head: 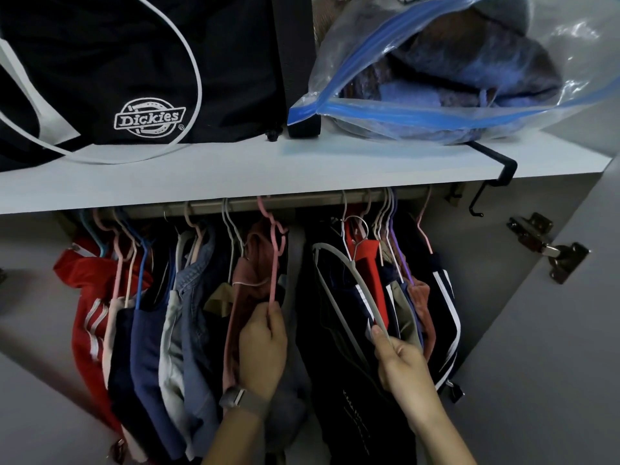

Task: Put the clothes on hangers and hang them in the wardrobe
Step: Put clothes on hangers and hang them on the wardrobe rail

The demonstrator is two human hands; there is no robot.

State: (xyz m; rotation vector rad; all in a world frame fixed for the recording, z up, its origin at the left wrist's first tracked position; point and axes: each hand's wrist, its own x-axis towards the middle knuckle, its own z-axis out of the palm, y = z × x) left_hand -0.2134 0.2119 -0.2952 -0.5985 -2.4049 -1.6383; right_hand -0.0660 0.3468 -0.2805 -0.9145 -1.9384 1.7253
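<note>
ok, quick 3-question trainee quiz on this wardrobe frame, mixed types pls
1. True or false: the left hand grips the pink hanger.
2. The right hand holds: A) the grey hanger B) the zip bag C) the door hinge
3. Fill in: the pink hanger's hook is over the ____.

Key: 1 true; 2 A; 3 rail
</note>
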